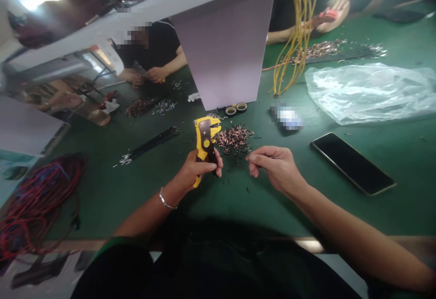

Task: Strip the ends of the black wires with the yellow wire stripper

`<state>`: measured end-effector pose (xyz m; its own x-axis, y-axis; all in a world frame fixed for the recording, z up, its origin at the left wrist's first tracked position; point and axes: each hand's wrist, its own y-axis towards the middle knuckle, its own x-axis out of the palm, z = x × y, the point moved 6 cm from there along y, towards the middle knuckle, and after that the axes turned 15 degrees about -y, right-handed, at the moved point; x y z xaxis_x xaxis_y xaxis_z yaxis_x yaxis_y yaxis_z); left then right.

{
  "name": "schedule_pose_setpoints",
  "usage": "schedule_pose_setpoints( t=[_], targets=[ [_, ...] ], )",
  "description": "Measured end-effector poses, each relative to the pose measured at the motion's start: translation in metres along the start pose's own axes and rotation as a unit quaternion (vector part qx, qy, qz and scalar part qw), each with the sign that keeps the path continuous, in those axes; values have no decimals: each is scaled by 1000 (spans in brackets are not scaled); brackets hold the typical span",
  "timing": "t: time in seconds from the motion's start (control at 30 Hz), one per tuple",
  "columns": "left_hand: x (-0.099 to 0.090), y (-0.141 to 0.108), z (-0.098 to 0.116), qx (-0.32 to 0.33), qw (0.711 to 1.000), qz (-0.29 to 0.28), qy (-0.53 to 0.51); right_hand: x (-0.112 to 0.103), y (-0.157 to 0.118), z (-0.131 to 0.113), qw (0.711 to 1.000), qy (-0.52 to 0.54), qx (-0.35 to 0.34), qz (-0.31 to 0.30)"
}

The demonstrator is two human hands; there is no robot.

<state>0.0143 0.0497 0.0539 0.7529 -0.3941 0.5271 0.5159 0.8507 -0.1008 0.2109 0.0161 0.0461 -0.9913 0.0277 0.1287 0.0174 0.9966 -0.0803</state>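
Note:
My left hand is wrapped around the handles of a yellow and black wire stripper, its jaw end pointing up and away from me. Just right of the tool lies a heap of short copper-and-black wire pieces. My right hand is closed in a pinch over the table, right of that heap. Whatever thin, dark thing may be between its thumb and forefinger is too small to make out. Loose black scraps are scattered below the heap. A bundle of black wires with bare, silvery ends lies to the left.
A phone and a clear plastic bag lie on the right. Two tape rolls sit by an upright panel. Yellow wires hang behind. Red cable coils fill the left edge. Co-workers' hands work across the table.

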Motion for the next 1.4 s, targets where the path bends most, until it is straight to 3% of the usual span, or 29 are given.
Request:
schedule_pose_setpoints(
  t=[0.2, 0.5, 0.63, 0.8, 1.03, 1.4],
  targets=[
    [8, -1, -10, -33, 996, -74, -34, -11, -8, -16, 989, -93, -60, 100],
    [15, -5, -23, -82, 988, -120, -48, -13, -23, -39, 921, -300, -191, 161],
    [17, -10, -27, -109, 983, -133, -57, -9, -26, -46, 899, -344, -216, 165],
    [18, -12, -29, -122, 982, -132, -60, -4, -28, -51, 892, -351, -239, 157],
    [19, -12, -29, -125, 979, -136, -84, 11, -30, -47, 887, -353, -283, 90],
    [27, -16, -28, -126, 980, -142, -52, 17, -35, -48, 840, -423, -324, 106]
  ],
)
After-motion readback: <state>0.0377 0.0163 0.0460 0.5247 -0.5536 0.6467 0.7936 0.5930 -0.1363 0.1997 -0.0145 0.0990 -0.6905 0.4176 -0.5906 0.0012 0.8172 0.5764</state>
